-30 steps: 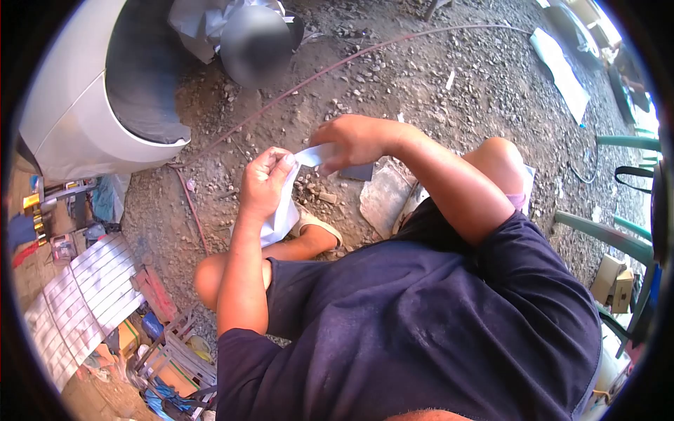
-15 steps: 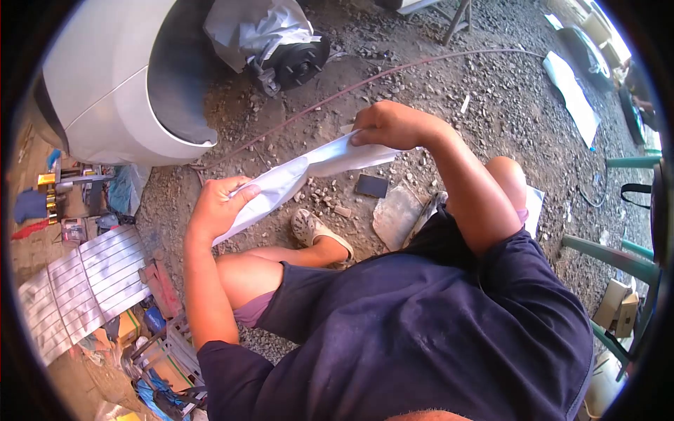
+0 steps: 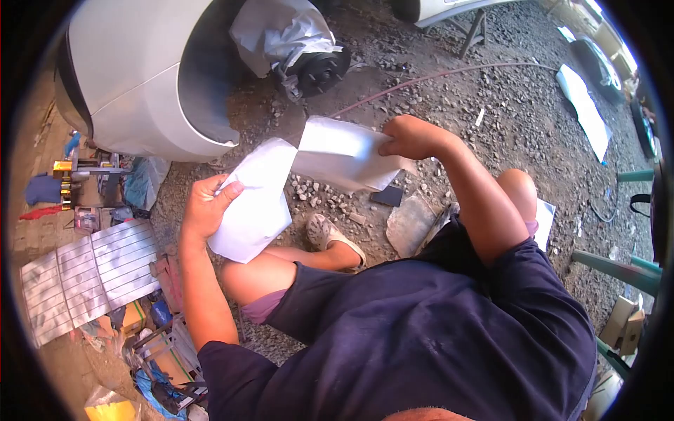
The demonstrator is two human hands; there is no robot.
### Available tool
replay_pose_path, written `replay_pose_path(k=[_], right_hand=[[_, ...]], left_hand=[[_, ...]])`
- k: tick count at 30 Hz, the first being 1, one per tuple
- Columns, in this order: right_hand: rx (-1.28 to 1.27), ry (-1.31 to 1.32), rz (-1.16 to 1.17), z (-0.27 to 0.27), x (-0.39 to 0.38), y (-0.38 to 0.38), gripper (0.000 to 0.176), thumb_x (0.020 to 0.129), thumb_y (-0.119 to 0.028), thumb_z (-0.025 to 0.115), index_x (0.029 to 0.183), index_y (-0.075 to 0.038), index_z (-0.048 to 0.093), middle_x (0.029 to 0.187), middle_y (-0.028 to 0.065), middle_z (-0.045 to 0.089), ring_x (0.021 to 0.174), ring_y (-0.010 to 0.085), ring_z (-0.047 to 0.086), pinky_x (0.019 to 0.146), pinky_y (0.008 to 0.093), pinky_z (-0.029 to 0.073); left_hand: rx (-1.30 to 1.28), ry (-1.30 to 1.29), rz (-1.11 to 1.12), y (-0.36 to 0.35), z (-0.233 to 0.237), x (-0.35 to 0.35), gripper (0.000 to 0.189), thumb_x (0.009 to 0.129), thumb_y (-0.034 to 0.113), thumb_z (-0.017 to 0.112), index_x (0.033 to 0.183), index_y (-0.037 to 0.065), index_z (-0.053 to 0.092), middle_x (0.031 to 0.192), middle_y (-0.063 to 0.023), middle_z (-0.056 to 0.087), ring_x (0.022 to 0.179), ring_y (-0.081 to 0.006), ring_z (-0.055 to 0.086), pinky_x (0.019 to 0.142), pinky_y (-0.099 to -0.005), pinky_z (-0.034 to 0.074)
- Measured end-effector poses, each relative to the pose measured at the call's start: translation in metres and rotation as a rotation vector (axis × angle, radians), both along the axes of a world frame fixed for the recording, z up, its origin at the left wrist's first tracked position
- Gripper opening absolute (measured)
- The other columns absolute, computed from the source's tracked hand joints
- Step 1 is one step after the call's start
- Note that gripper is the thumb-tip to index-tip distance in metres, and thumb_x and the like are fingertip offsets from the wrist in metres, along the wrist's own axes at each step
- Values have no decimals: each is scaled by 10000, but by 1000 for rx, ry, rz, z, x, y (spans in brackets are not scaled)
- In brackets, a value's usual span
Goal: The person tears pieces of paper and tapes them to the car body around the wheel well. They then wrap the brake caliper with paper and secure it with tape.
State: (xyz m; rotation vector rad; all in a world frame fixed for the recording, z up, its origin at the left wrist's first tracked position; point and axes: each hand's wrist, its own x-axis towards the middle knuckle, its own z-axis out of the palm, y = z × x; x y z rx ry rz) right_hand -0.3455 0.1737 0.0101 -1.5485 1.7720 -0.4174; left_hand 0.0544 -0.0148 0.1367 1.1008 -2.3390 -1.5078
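Here, seen from above, a seated person in a dark short-sleeved shirt (image 3: 421, 316) works with both bare hands over stony grey-brown ground (image 3: 449, 105). The left hand (image 3: 205, 210) is closed in a pinch, thumb on top, on the outer edge of a smooth white many-sided paper-like sheet (image 3: 254, 207), which hangs tilted above the bent left knee. The right hand (image 3: 414, 139), fingers curled in, grips the far end of a second stretch of shiny whitish paper-like material (image 3: 344, 151), slanting away over the gravel. The two pieces come together at a corner between the hands; whether they are joined there or only overlap cannot be told. Handled well, I judge, this calls for light, even pinches on both sides, with the hands level and the corner between them in sight. Any pull is best kept slow and straight, since such thin material could crease or rip off line. Keeping the lower edges up would spare them dirt from the gravel, the flat black rectangular object (image 3: 387, 196) just below the right-hand piece, and the pale, speckled clog (image 3: 324, 231) on the left foot. A glossy white curved car panel (image 3: 147, 77) stands beyond the left hand.
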Motion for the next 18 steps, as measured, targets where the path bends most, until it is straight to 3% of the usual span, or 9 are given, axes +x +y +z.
replay_pose_path(k=[5, 8, 15, 16, 18], right_hand=[[-112, -109, -127, 1, -9, 1, 403, 957, -310, 767, 1157, 40, 775, 1100, 238, 783, 1031, 368, 757, 931, 470, 570], [-279, -171, -127, 0, -24, 2, 332, 983, -241, 738, 1182, 22, 777, 1093, 215, 790, 1016, 337, 761, 927, 448, 572], [-335, -94, -355, 23, -47, 19, 288, 998, -200, 718, 1174, 21, 768, 1028, 225, 796, 907, 334, 749, 877, 443, 565], [-335, -90, -421, 25, -49, 21, 287, 1009, -200, 708, 1164, 36, 760, 987, 202, 790, 872, 295, 730, 858, 432, 555], [-335, -125, -463, 33, -58, 27, 313, 1005, -212, 711, 1185, 38, 764, 993, 214, 794, 899, 305, 749, 882, 437, 563]], left_hand=[[-101, -84, 7, 10, 35, 4, 246, 938, 146, 859, 1112, -21, 807, 968, -53, 817, 878, -108, 726, 792, -303, 585], [-152, -413, -52, -6, 36, 19, 272, 906, 144, 867, 1095, -41, 804, 924, -69, 812, 804, -111, 723, 749, -320, 590], [-190, -296, 99, -30, 25, 26, 284, 984, 207, 811, 1140, -30, 799, 895, -45, 796, 777, -100, 706, 716, -320, 575], [-238, -264, 103, -33, 22, 27, 282, 998, 207, 801, 1150, -30, 796, 905, -40, 795, 789, -99, 705, 724, -314, 574], [-294, -224, 105, -40, 21, 30, 281, 1011, 208, 790, 1161, -30, 792, 915, -35, 794, 800, -97, 703, 732, -308, 573]])
